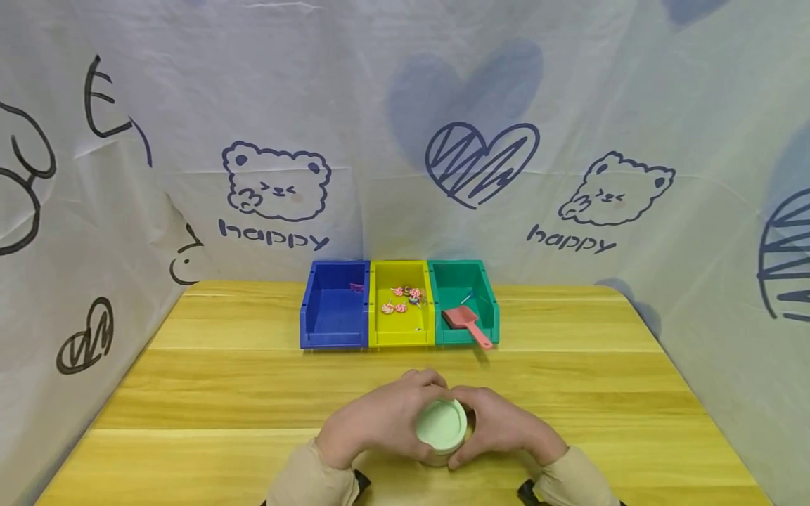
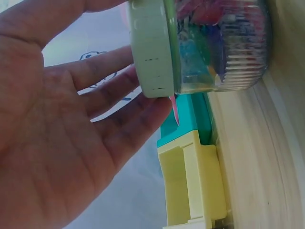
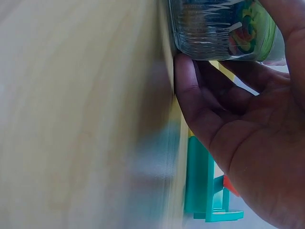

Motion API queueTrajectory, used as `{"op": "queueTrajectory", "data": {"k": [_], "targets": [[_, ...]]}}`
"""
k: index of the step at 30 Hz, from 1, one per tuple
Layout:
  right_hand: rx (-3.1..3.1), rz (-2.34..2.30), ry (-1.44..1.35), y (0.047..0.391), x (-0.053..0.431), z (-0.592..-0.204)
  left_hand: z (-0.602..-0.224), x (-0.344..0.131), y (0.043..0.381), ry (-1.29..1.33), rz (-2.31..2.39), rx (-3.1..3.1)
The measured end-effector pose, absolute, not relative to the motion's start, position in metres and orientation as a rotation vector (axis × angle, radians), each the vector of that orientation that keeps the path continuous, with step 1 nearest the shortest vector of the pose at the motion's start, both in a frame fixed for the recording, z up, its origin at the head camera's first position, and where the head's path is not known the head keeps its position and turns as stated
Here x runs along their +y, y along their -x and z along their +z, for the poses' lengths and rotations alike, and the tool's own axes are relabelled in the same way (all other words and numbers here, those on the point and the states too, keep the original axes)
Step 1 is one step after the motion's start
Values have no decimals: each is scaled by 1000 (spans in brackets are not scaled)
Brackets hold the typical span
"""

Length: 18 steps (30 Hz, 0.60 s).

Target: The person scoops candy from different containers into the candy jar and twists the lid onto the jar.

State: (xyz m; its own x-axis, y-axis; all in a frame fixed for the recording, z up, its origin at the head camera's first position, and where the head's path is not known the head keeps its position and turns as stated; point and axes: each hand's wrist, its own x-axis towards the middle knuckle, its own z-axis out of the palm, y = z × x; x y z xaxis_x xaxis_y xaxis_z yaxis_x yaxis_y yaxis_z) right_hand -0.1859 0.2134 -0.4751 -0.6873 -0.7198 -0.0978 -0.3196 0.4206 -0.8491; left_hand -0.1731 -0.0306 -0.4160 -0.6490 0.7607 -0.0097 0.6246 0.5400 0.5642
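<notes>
A clear ribbed jar [image 2: 243,47] with a pale green lid [image 1: 441,426] stands on the table in front of me. Colourful small items fill it, their kind unclear through the plastic. My left hand [image 1: 386,420] grips the lid, thumb on one side and fingers on the other. From the right, my right hand [image 1: 509,427] holds the jar's body, its fingers low near the tabletop in the right wrist view. The lid sits on the jar in both wrist views.
Behind the hands stand three joined bins: blue [image 1: 338,337], yellow [image 1: 401,337] and green [image 1: 490,309]. Several swirl lollipops [image 1: 401,308] lie in the yellow one. A pink toy dustpan [image 1: 465,318] leans over the green bin's front. Printed cloth walls surround the wooden table [image 1: 221,386].
</notes>
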Motion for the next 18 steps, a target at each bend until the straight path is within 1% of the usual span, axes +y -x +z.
{"op": "queueTrajectory", "data": {"k": [6, 13, 18], "targets": [[2220, -1197, 878, 186, 213, -475, -413, -30, 170, -1117, 746, 2587], [2203, -1223, 839, 185, 211, -474, -412, -21, 164, -1006, 591, 2764], [2220, -1214, 828, 184, 210, -474, -415, -15, 161, -979, 516, 2808]]}}
